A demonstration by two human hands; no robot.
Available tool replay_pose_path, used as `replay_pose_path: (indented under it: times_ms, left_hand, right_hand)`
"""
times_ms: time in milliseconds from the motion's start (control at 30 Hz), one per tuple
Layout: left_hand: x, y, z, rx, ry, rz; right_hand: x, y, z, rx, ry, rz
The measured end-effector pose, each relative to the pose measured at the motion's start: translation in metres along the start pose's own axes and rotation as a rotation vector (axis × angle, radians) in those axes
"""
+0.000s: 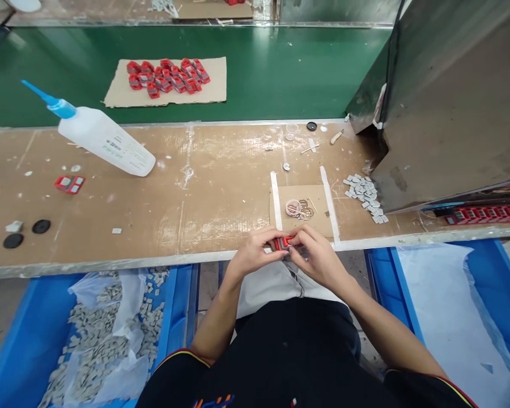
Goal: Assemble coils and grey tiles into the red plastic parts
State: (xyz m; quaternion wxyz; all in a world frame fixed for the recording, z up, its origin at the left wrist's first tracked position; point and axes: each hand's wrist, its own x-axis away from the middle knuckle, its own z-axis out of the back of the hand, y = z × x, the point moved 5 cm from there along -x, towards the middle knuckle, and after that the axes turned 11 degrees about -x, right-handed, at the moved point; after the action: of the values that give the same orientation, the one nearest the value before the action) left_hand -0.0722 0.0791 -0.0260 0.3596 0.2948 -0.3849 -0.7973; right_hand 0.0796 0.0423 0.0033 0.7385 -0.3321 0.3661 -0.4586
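A small red and grey plastic part (283, 243) is held between my two hands at the table's front edge. My left hand (258, 250) pinches its left end between thumb and fingers. On the other end, the fingers of my right hand (315, 253) are closed, partly hiding the part. Just beyond my hands lies a cardboard pad (280, 198) bordered by white tape strips. It bears a small round clear dish (293, 208), several brown rings (306, 211) and a thin stick (313, 204).
Grey flat pieces (362, 194) are heaped to the right, beside a metal housing (450, 113). A white bottle with blue nozzle (106, 139) stands at left. Red parts (165, 77) sit on cardboard over the green belt (280, 73). Blue bins (178, 317) flank my lap.
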Motion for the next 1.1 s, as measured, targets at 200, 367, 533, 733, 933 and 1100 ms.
replay_pose_path:
  times_ms: [200,367,533,733,933,1100]
  left_hand:
    - [0.000,0.000,0.002,0.010,-0.030,-0.032]
    - [0.001,-0.001,0.002,0.008,-0.041,-0.051]
    - [0.000,-0.003,0.001,-0.014,-0.044,-0.104]
    - [0.000,0.000,0.002,0.045,-0.154,-0.065]
    - [-0.009,-0.009,0.003,0.078,-0.179,0.144]
    - [-0.011,-0.003,0.004,-0.027,-0.159,0.217]
  right_hand:
    - [-0.003,-0.004,0.001,-0.057,-0.066,-0.033]
    - [-0.001,-0.006,-0.001,-0.067,-0.048,-0.067]
    - [-0.002,0.002,-0.006,-0.096,-0.001,-0.115]
    - [0.020,-0.021,-0.002,-0.112,0.085,-0.136]
    - [0.110,-0.004,0.107,0.171,0.671,-0.328]
    - [0.146,0.073,0.225,0.478,0.985,-0.499]
